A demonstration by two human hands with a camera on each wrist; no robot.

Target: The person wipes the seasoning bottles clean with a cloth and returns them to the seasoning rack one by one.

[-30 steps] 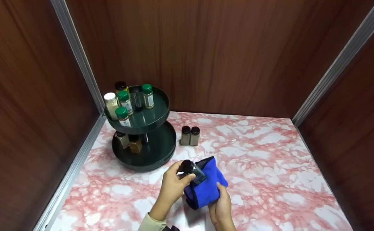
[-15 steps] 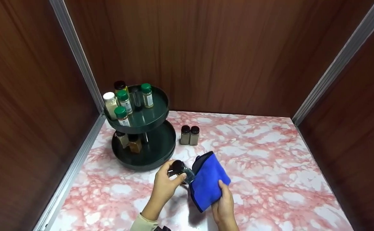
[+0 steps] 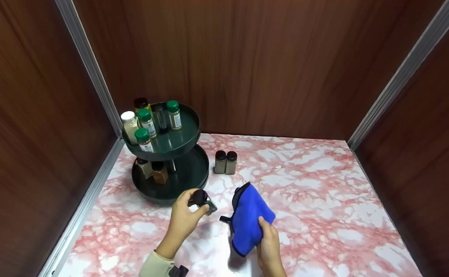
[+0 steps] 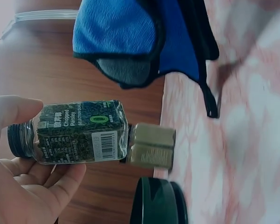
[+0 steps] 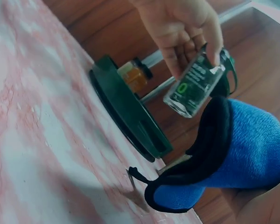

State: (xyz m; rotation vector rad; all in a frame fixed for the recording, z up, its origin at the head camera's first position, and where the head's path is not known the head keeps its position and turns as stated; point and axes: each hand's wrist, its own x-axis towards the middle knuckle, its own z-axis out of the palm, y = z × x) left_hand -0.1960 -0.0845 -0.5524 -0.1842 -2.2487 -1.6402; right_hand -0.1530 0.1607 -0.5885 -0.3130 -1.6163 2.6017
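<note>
The left hand (image 3: 184,215), fingers curled, pinches the parsley jar (image 4: 79,133) just in front of the two-tier stand (image 3: 190,169); right of that, the right hand (image 3: 269,246) grips the blue cloth (image 3: 249,219). I judge jar-handling is in hand; next calls for a firm pinch.

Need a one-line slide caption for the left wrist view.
Left hand grips a clear, square-sided, black-capped jar labelled Chopped Parsley, apart from a blue, black-edged fabric cloth.

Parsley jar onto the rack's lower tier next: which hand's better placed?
Left, likely: the left hand holds the clear, black-capped parsley jar near the dark green, round two-tier rack. The right hand is farther away and holds the blue cloth with black edging.
</note>
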